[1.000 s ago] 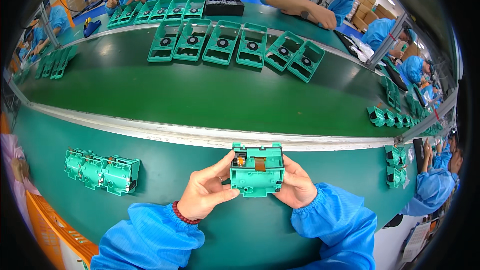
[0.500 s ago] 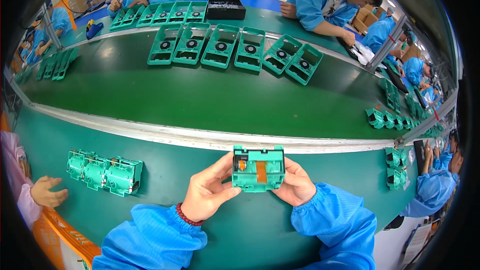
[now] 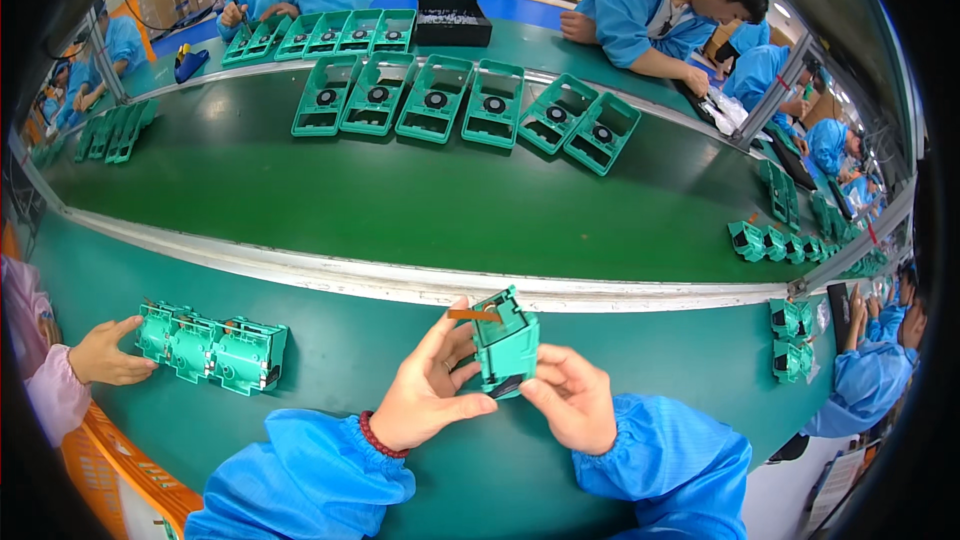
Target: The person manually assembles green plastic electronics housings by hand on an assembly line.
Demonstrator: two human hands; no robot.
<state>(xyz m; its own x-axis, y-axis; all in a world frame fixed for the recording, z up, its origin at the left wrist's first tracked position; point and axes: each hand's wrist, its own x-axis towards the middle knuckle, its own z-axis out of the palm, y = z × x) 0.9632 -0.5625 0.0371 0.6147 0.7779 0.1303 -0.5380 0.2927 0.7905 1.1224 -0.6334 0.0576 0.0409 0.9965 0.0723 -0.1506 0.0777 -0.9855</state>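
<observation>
Between my hands, above the green bench, is a small green plastic housing [image 3: 510, 352], tilted and turned side-on. A flat orange-brown ribbon cable [image 3: 474, 315] sticks out of its upper part toward the left. My left hand [image 3: 428, 372] grips the housing's left side, thumb at its lower edge. On the other side, my right hand [image 3: 575, 402] pinches the lower right corner with thumb and fingers. A row of similar green housings [image 3: 212, 348] stands on the bench to the left, where a co-worker's hand [image 3: 112, 352] reaches to the nearest end.
Beyond a pale rail [image 3: 330, 275] runs a green conveyor belt [image 3: 400, 210] bearing several green frames with round black parts [image 3: 436, 100]. More green housings [image 3: 790, 340] sit at the bench's right. An orange crate [image 3: 135, 465] stands lower left. Co-workers in blue sit across.
My hands have turned the housing from face-on to side-on, so its ribbon cable now sticks out left. The co-worker's hand has moved up to the left row. Frames on the belt shifted slightly left.
</observation>
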